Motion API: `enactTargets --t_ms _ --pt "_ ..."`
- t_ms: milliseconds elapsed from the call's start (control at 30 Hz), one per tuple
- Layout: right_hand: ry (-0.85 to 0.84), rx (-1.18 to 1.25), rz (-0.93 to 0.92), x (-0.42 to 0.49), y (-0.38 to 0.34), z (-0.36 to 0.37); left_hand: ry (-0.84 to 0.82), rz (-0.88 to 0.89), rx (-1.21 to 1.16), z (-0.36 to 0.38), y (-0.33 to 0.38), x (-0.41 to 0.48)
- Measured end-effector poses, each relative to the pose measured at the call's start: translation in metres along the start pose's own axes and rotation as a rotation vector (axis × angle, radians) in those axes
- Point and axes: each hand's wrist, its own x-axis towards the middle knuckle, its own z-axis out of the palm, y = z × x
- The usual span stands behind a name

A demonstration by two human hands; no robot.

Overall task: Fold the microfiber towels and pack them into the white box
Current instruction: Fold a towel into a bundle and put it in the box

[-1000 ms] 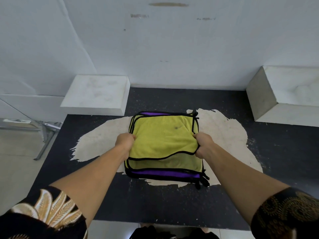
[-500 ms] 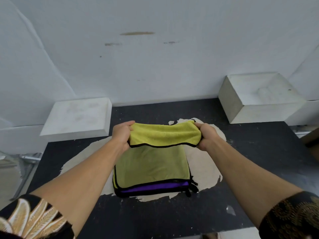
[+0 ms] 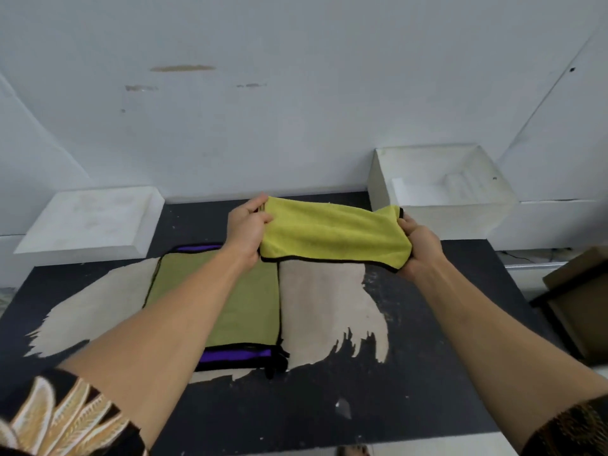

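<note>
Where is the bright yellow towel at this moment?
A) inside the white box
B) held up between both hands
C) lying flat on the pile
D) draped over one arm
B: the left hand and the right hand each grip one end of the yellow towel, lifted clear of the pile and short of the white box.

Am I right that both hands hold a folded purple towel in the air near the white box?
Not quite: the head view shows the held towel is yellow, not purple. The left hand and right hand do hold it near the white box.
</note>
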Motion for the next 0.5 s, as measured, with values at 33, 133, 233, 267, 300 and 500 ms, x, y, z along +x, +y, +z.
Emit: enactTargets --t_ms 33,133,233,267,300,500 --pt "0.010 -0.034 0.009 0.000 0.001 -0.015 0.005 0.002 0.018 0.008 -0.016 -0.006" --pt "0.109 -0.211 0.053 0.002 0.018 -0.060 -0.023 -0.092 0.213 0.021 -0.076 -0.028" --pt "0.209 -0.492 0.156 0.005 0.042 -0.098 -0.093 -0.300 0.453 0.023 -0.127 -0.053" --pt "0.237 -0.576 0.194 0.007 0.050 -0.110 -0.117 -0.366 0.492 0.023 -0.138 -0.061" --pt "0.258 -0.649 0.224 0.008 0.056 -0.119 -0.144 -0.415 0.519 0.024 -0.147 -0.069" --pt "0.254 -0.973 0.119 0.016 0.066 -0.138 -0.109 -0.338 0.775 0.022 -0.162 -0.085"
